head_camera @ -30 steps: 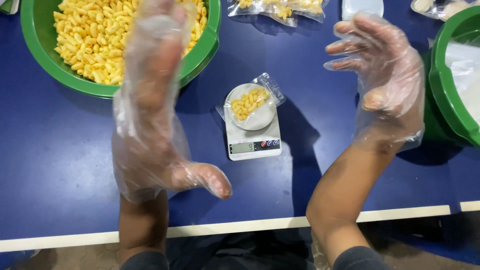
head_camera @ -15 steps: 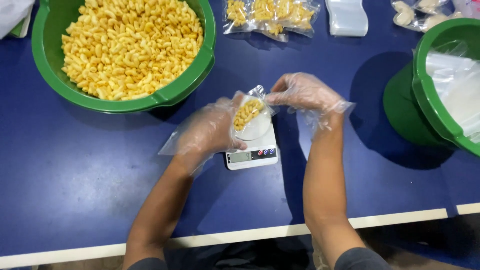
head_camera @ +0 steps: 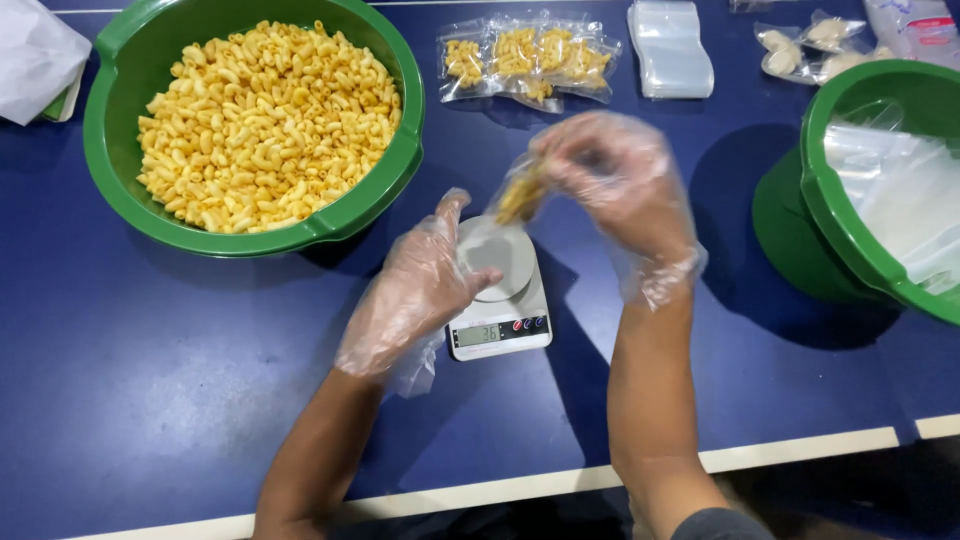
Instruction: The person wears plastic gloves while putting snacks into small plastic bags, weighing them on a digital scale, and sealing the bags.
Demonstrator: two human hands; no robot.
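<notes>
Blue tabletop (head_camera: 150, 350) with a pale front edge fills the view from above, and going from its left side, a crumpled white bag (head_camera: 35, 60) lies at the far left corner, just beside a large green bowl (head_camera: 110, 180) heaped with yellow curled snack pieces (head_camera: 265, 125). Nearer the middle, the left hand (head_camera: 420, 290), in a loose clear disposable glove, rests with its fingers lightly curled against the left rim of a small white digital kitchen scale (head_camera: 500, 325); it touches the round weighing plate but grasps nothing. The plate itself is bare. Just above the scale, the right hand (head_camera: 610, 175), also gloved in clear plastic, pinches the top of a small clear pouch of yellow snacks (head_camera: 520, 195), which hangs blurred in the air over the far edge of the plate, clear of it. Behind the hands, at the far side of the table, several filled snack pouches (head_camera: 525, 55) lie together, then a stack of empty clear pouches (head_camera: 670, 45), then a few pouches of paler pieces (head_camera: 810, 45). At the far right, a second green bowl (head_camera: 850, 250) sits tilted against its green lid or another bowl beneath, and holds clear plastic bags (head_camera: 900, 195).
</notes>
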